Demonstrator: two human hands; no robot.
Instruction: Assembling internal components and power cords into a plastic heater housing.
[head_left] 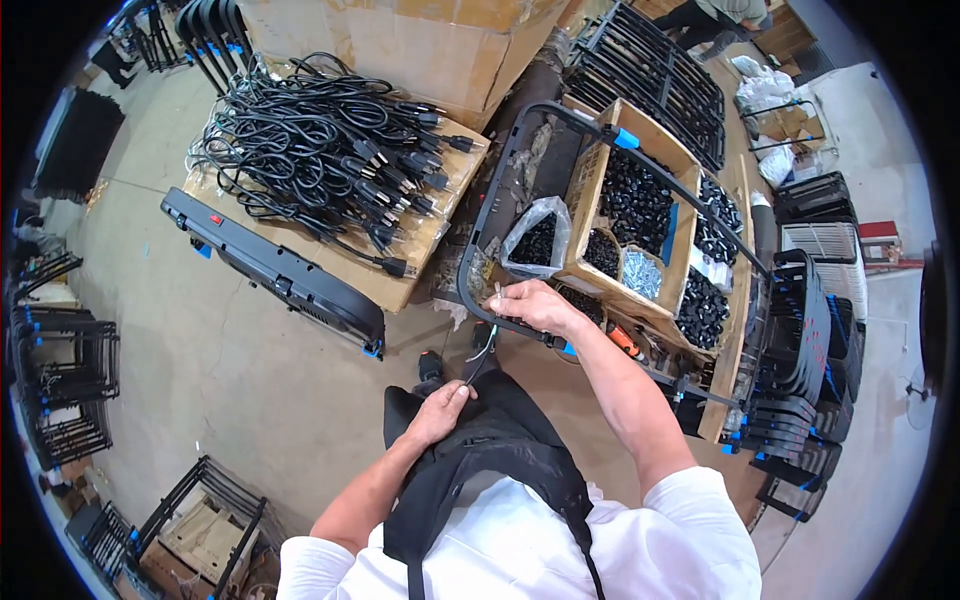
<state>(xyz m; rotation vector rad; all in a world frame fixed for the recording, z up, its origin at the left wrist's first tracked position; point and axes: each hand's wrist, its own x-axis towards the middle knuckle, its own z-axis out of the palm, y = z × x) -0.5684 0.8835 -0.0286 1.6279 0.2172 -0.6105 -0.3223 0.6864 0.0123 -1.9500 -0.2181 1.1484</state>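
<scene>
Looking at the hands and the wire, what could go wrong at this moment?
1. The thin wire stretched between the right hand and the left hand may slip or snap if pulled harder.
2. The right hand works against the black metal tube frame, near the clear plastic bag of small black parts; a jolt might spill it.

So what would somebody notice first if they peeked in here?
Probably the big tangle of black power cords heaped on cardboard at the upper left. Next, the cardboard box of small black parts and shiny screws to the right. In the middle, the right hand and left hand work thin wires at a black metal frame.
</scene>
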